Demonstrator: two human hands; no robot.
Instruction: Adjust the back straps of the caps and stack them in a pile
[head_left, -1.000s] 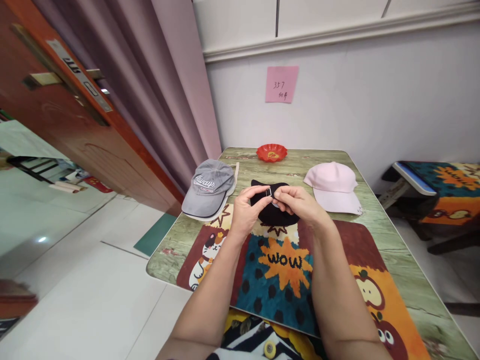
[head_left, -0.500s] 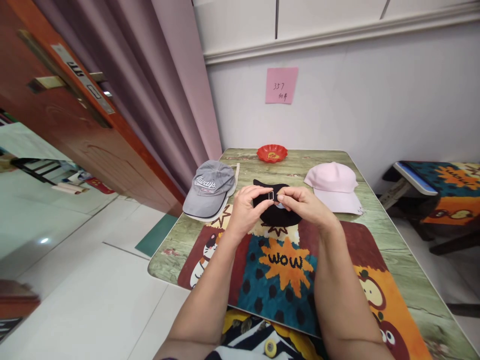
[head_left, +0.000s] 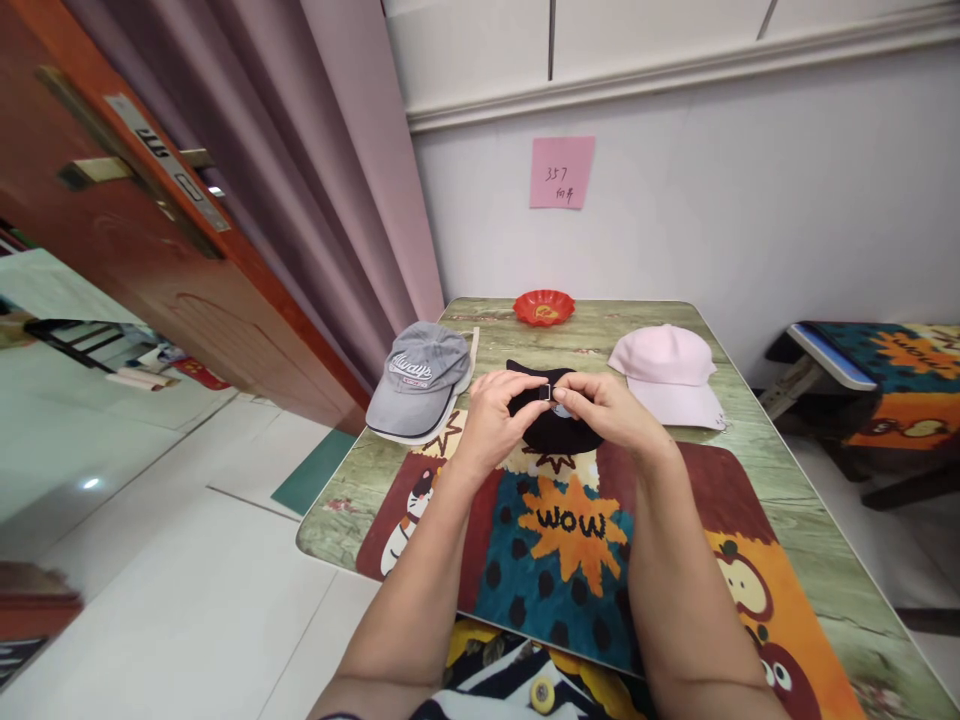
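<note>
Pinch grips on both sides: L hand (head_left: 491, 415) has thumb and index nearly closed at the metal buckle (head_left: 546, 393); R hand (head_left: 600, 405) has thumb and index tight together just beside it, apparently on the strap end, exact hold obscured by fingers. Black cap (head_left: 562, 437) is under the hands, at the far edge of the patterned mat (head_left: 502, 560), btwn grey cap (head_left: 420, 365) at L and pink cap (head_left: 667, 370) at R; cannot confirm if resting or lifted. Step in hand, as judged: strap work at buckle, approx. midway. Next move calls for steady L hold, strap flat, small R-hand pull or feed.
</note>
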